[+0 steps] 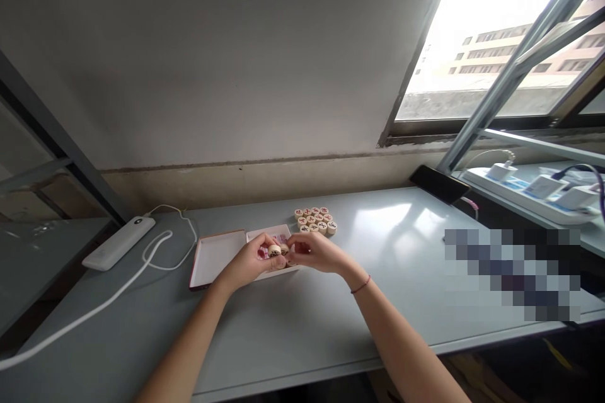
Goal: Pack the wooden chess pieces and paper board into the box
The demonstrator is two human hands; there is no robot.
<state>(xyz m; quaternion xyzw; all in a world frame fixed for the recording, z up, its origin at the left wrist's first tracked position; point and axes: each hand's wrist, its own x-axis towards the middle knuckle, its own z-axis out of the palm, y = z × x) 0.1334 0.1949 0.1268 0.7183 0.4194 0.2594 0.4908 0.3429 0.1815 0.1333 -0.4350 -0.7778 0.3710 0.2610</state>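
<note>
The left hand is curled, its fingertips pinching a round wooden disc with a dark mark on its face. The right hand meets it from the other side, fingers bent and closed in toward the same disc; whether it grips that disc or a second one just behind is too small to tell. Both hands hover over an open box, whose lid lies flat just left of the left hand. Something pink shows inside the box between the fingers. Just beyond the right hand sits a tight cluster of discs on the table. Well left of the left hand lie a white power bank and its looping cable. Far right of the right hand, a dark phone leans by the window frame, near a power strip.
</note>
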